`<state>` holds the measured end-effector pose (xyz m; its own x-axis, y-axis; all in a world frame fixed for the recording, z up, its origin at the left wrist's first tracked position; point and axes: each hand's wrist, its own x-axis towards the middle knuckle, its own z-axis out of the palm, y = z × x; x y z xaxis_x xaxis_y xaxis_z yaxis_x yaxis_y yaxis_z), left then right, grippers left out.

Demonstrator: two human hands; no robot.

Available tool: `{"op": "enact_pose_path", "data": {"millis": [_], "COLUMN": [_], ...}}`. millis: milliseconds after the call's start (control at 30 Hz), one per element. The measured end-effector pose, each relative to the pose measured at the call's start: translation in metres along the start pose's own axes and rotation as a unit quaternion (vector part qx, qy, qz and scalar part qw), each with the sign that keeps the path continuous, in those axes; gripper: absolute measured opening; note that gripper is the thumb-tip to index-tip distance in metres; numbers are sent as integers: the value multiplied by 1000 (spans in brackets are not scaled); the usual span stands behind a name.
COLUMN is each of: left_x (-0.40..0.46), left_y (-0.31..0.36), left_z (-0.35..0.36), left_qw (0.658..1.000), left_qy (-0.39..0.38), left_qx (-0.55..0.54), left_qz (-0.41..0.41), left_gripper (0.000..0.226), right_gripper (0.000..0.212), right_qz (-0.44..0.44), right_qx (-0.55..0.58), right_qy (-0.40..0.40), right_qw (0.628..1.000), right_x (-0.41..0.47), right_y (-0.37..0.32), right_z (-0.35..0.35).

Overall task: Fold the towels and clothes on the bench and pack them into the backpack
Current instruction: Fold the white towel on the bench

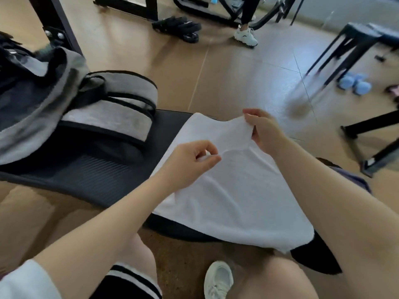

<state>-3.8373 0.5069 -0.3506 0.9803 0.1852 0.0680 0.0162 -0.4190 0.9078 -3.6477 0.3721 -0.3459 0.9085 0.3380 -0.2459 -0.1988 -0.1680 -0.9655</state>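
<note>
White towel (233, 190) spread over the near end of the black padded surface (90, 175), front edge hanging off a bit, far edge lifted and pinched up into a soft fold. Grey backpack (71, 111) with black trim slumped on its side at the far left of the same surface, top gaping open, just beside the towel.

A plain white towel (233, 190) lies on a black bench (90, 180) with a ribbed surface. The backpack (64, 108) is grey with black trim. The floor (226, 83) is tan. Light blue dumbbells (356, 83) sit beyond. A white sneaker (218, 281) shows below.
</note>
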Motion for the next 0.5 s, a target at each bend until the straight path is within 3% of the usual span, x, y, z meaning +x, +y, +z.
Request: {"op": "enact_pose_path", "data": {"millis": [200, 400, 500], "left_x": [19, 28, 34], "left_y": [44, 82, 90], "left_z": [51, 95, 121], "left_qw": [995, 986, 981], "left_qy": [-85, -130, -161], "left_qx": [-45, -88, -77], "left_qz": [32, 61, 74], "left_gripper": [12, 10, 9], "right_gripper": [24, 13, 17], "right_qz": [0, -9, 4], "right_qx": [-36, 24, -2], "right_qy": [83, 151, 181], "right_qw": [996, 988, 984], "right_x": [-20, -31, -30], "right_y": [4, 21, 34], "right_z": [-76, -139, -159]}}
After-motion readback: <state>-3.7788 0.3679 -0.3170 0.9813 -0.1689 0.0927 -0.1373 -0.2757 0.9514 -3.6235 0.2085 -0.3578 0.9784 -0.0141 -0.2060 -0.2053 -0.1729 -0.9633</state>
